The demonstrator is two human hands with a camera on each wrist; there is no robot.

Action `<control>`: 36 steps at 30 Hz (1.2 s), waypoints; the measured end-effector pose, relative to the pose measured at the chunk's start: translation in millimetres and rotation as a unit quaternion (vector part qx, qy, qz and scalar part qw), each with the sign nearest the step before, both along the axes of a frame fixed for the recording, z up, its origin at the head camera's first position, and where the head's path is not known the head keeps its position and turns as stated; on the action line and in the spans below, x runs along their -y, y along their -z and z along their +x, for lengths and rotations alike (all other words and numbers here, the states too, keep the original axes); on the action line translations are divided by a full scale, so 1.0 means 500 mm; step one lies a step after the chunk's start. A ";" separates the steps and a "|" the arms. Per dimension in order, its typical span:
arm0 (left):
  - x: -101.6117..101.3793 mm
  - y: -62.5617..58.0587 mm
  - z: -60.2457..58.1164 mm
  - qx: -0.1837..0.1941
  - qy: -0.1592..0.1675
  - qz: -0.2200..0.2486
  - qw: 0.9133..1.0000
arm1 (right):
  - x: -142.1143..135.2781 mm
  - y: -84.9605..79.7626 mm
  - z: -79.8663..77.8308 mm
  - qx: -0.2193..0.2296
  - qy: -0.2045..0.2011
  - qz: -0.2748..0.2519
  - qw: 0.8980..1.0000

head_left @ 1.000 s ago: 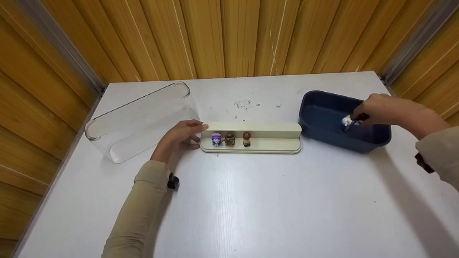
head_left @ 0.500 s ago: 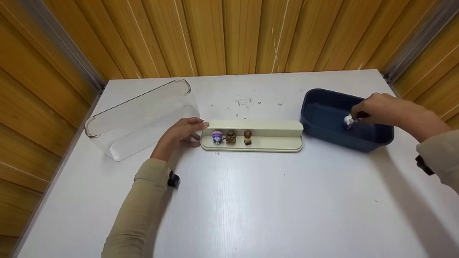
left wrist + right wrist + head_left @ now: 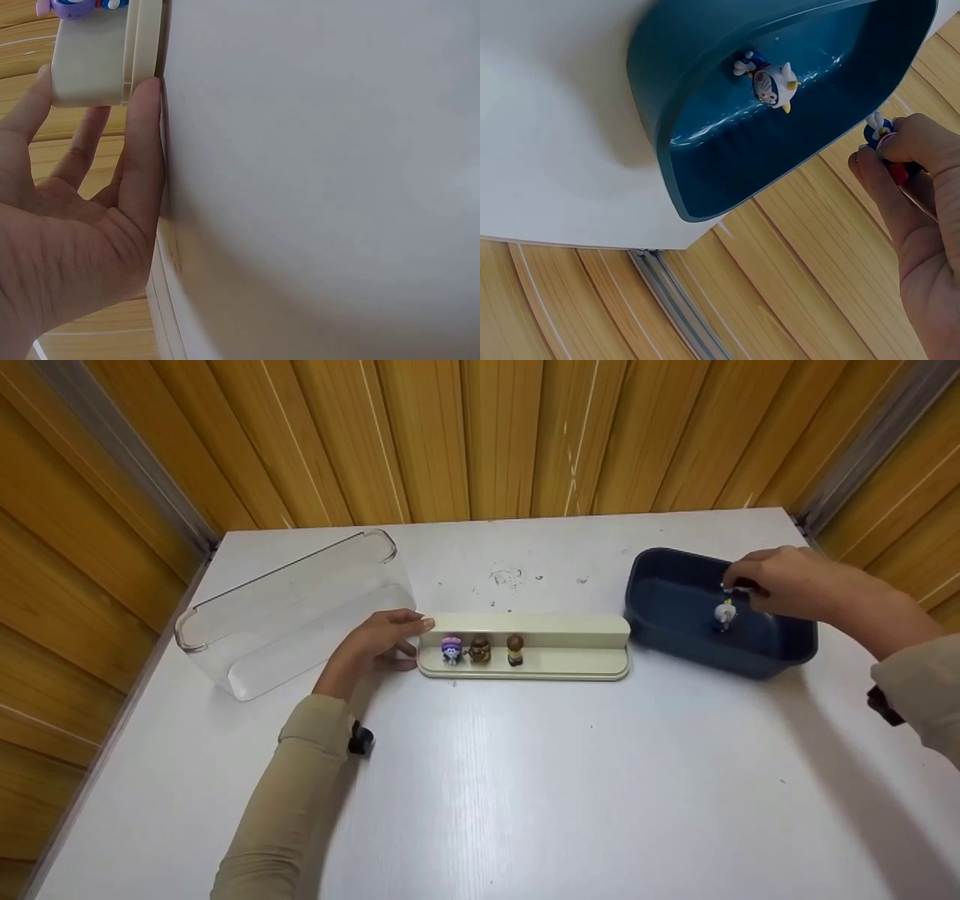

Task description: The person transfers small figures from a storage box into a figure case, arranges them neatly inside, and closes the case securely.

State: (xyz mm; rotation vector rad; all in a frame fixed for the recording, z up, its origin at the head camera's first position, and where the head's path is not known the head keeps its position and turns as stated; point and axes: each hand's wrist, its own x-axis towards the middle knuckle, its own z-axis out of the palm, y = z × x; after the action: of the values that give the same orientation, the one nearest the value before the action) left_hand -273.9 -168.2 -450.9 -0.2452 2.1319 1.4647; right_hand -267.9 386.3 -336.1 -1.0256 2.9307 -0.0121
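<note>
Cream stand [image 3: 577, 661]: two-stepped, rounded at the ends; placed mid-surface, left of the bin. Whether the bin is touched by its right end cannot be told.
Standing on the stand: three small figures on the lower step, left half: purple-and-pink figure [image 3: 451, 650], brown figure [image 3: 480, 650] just beside it, brown-haired figure [image 3: 515, 649] in yellow set a little apart to the right.
Left hand [image 3: 377, 640]: placed at the stand's left end; fingers spread, end touched by the tips, with the thumb on the upper step and a finger against the base edge.
Right hand [image 3: 791, 580]: raised over the bin; a blue, white and red figure [image 3: 898, 173] is pinched between thumb and fingertips, largely covered by them.
Navy bin [image 3: 697, 649]: deep, round-cornered, set at an angle on the right.
Lying in the bin: one white-headed figure [image 3: 725, 612], blue-bodied, with yellow details.
Clear case [image 3: 300, 607]: transparent, set aslant at the left, well apart from the bin.
Surface [image 3: 480, 787]: white, marked by dark specks behind the stand.
Sleeves [image 3: 281, 802]: beige; a black device [image 3: 361, 740] is worn at each wrist.
Backdrop: wood-grained panels [image 3: 502, 435].
</note>
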 end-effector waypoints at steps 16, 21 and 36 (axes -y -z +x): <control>-0.003 -0.007 0.001 0.000 -0.005 -0.002 1.000 | 0.040 -0.025 0.011 0.029 0.027 0.004 0.999; -0.002 -0.005 0.000 0.005 -0.007 -0.001 1.000 | 0.053 -0.035 0.013 0.048 0.041 0.009 0.998; -0.003 -0.002 0.004 0.002 -0.006 0.007 1.000 | 0.089 -0.057 0.033 -0.012 -0.022 -0.031 0.999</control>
State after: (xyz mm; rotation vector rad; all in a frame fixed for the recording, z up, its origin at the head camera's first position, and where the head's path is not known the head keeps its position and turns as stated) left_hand -271.8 -166.9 -449.9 -0.2555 2.1190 1.4836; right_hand -251.1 341.6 -307.8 -1.1057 2.9457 -0.0901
